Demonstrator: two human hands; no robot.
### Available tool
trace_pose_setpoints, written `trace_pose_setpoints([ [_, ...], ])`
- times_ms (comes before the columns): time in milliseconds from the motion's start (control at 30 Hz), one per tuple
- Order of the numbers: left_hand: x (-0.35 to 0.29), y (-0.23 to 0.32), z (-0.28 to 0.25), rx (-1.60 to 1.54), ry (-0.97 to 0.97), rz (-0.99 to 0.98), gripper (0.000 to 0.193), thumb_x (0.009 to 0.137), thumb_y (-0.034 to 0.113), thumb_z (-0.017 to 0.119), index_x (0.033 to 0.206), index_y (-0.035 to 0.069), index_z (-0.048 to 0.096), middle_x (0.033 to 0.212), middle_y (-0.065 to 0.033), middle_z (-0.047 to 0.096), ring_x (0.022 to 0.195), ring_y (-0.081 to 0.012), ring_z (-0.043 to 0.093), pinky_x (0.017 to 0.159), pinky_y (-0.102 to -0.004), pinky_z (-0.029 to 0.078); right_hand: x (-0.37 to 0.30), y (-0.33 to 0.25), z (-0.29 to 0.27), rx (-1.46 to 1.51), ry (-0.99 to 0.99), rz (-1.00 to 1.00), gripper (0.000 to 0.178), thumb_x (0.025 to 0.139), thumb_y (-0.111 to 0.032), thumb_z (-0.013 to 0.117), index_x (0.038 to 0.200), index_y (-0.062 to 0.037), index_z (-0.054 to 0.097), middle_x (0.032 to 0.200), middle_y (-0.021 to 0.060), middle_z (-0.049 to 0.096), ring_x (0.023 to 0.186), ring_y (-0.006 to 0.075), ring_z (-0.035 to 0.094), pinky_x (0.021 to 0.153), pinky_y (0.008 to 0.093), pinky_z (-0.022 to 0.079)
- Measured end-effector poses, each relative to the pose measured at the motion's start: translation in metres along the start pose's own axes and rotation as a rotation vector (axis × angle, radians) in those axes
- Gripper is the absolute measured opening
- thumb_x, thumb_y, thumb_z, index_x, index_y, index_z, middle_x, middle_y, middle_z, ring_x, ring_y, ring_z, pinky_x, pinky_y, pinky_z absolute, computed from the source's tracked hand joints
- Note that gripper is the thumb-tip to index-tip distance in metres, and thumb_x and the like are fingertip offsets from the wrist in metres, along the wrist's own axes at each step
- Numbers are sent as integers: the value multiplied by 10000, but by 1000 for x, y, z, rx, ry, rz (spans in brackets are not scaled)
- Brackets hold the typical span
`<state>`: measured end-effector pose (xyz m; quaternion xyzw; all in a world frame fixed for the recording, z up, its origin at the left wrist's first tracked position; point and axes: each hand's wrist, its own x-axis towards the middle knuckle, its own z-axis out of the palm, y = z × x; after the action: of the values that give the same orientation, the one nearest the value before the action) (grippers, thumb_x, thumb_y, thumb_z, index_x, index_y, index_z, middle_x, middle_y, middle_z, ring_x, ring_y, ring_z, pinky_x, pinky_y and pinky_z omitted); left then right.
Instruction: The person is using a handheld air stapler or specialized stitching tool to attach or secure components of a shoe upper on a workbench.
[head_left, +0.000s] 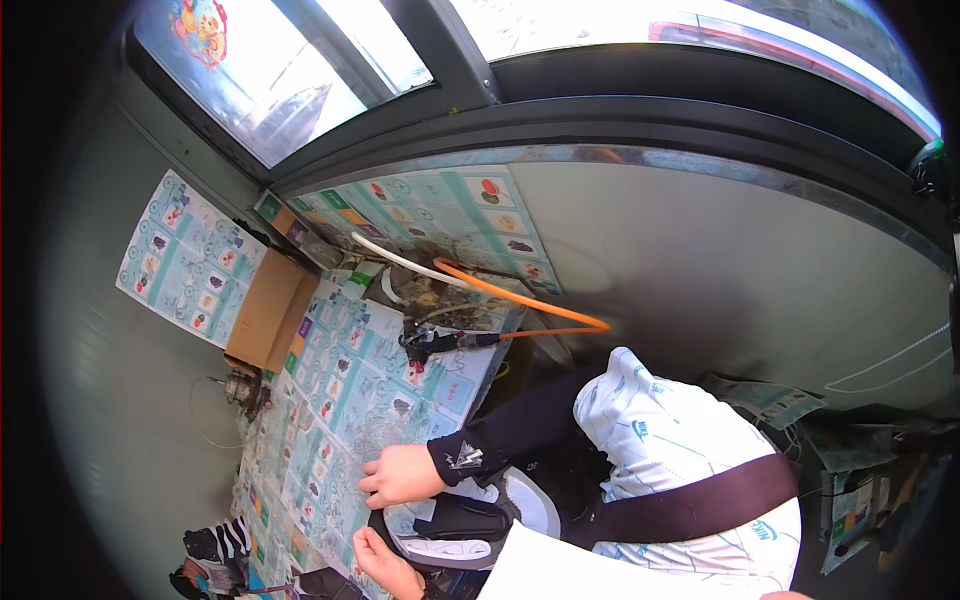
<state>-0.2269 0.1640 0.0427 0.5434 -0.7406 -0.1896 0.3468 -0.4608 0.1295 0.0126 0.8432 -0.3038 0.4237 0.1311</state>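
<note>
A black, grey and white padded piece (455, 525), which looks like a shoe upper, lies at the table's near edge by my lap. My right hand (403, 475), in a black sleeve, comes in from the right. Its fingers are bent and pinch the far edge of the piece. Lower down, my left hand (386, 565) has its fingertips pressed together at the same dark edge. Part of the piece's near side is hidden behind a white sheet-like thing (560, 565).
Printed sheets cover the table (340, 400). A spray gun (430, 345) with an orange hose (540, 297) lies toward its upper edge, near a stained patch. A cardboard box (272, 310) stands at the far side. Windows (300, 80) line the wall; a second small metal device (240, 390) sits left.
</note>
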Motion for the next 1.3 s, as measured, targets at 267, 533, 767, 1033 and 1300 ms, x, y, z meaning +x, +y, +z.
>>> trace_pose_setpoints([
  [267, 11, -85, 6, -668, -27, 41, 470, 1101, 149, 453, 1532, -12, 359, 1408, -146, 488, 1192, -244, 538, 1039, -361, 426, -27, 1, -1, 326, -18, 325, 399, 957, -116, 612, 1354, -90, 589, 979, 177, 648, 911, 383, 661, 744, 469, 535],
  [533, 9, -99, 20, -719, 90, -158, 430, 1077, 147, 492, 1469, -18, 428, 1384, -193, 511, 1182, -296, 550, 1024, -388, 438, -38, 0, 10, 640, 194, 696, 411, 977, -202, 688, 1338, -41, 575, 1057, 230, 710, 966, 394, 704, 817, 432, 550],
  [767, 6, -99, 31, -724, 120, -203, 397, 1056, 145, 526, 1414, -22, 489, 1363, -234, 531, 1174, -342, 560, 1010, -411, 449, -53, -7, 28, 789, 206, 730, 433, 969, -228, 708, 1312, 6, 584, 1103, 201, 721, 983, 287, 718, 860, 374, 547],
  [1033, 3, -102, 36, -731, 141, -201, 362, 1032, 143, 566, 1351, -27, 559, 1339, -281, 553, 1164, -394, 572, 995, -438, 461, -67, -12, 29, 907, 192, 952, 485, 978, -223, 698, 1384, -1, 552, 1161, 164, 717, 1043, 214, 694, 912, 347, 544],
  [1300, 8, -99, 42, -732, 187, -123, 330, 1008, 140, 605, 1288, -32, 628, 1315, -328, 576, 1154, -446, 583, 980, -465, 474, -86, -11, 25, 771, 196, 940, 505, 961, -218, 698, 1393, -5, 549, 1158, 176, 725, 1053, 253, 703, 915, 373, 546],
])
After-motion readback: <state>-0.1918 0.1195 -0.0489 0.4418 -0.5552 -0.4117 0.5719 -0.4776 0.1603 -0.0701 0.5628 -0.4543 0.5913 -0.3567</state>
